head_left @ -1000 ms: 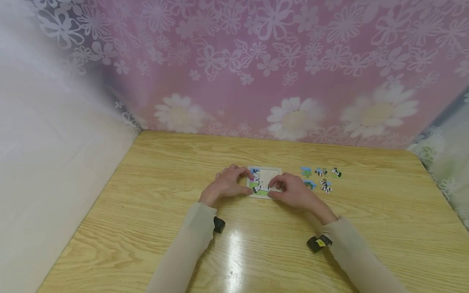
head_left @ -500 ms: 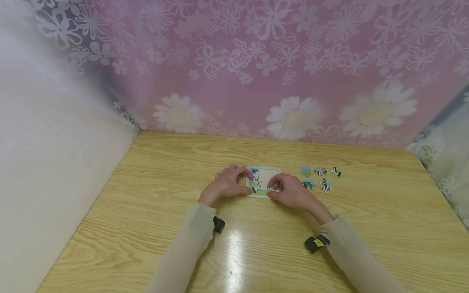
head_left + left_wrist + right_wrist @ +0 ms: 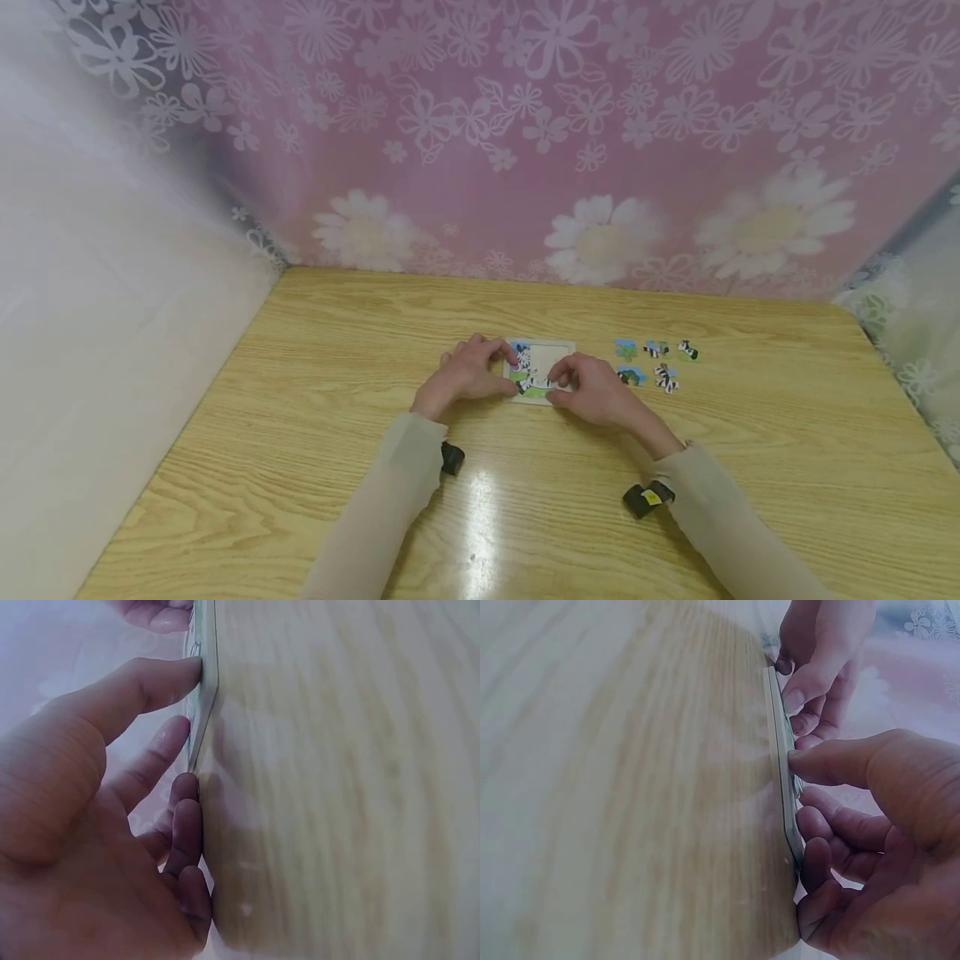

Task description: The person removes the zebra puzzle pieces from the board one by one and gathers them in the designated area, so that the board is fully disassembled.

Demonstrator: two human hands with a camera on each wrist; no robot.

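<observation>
A small square jigsaw board [image 3: 552,342] with a pale rim lies on the table, with zebra and grass pieces [image 3: 522,358] along its left and front sides. My left hand [image 3: 467,372] rests at the board's left side, thumb and index finger pressing on it from above. At the front right corner, my right hand [image 3: 600,392] pinches a puzzle piece [image 3: 551,385] between thumb and index finger, low against the board. Most of that piece is hidden by the fingers. In the right wrist view, the thumb [image 3: 817,763] touches the board's near edge.
Several loose puzzle pieces [image 3: 657,350] lie right of the board, beyond my right hand. The wooden table [image 3: 337,333] meets a pink flowered curtain [image 3: 465,150] at the back and a white cloth wall [image 3: 127,333] on the left.
My right hand has shifted very slightly left at the board's front right corner. The left hand stays in place, and the loose pieces lie as before.
</observation>
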